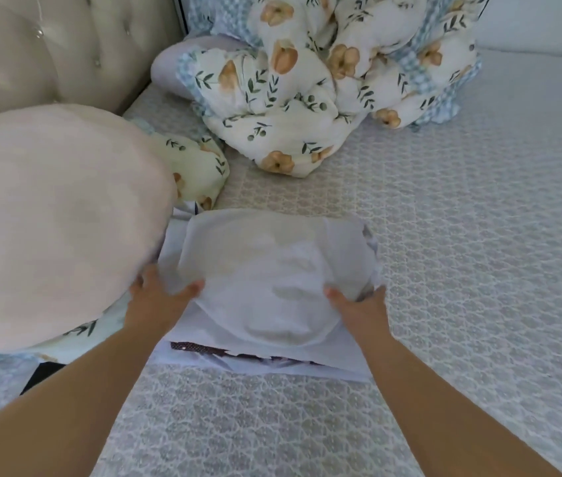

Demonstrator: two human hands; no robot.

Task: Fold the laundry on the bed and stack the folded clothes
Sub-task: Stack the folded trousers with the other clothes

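Note:
A folded white garment (272,266) lies on top of a small stack of folded clothes (266,361) in the middle of the bed; a dark dotted piece shows at the stack's near edge. My left hand (159,297) grips the white garment's left near side, thumb on top and fingers tucked under the cloth. My right hand (358,304) holds its right near side the same way, thumb on top. Both arms reach forward from the bottom of the view.
A large pale pink cushion (56,225) sits at the left, close to my left hand. A crumpled floral duvet (324,80) is piled at the back, with a floral pillow (197,170) beside it. The patterned grey bedcover (479,235) stretches to the right. A tufted headboard (49,46) stands at the back left.

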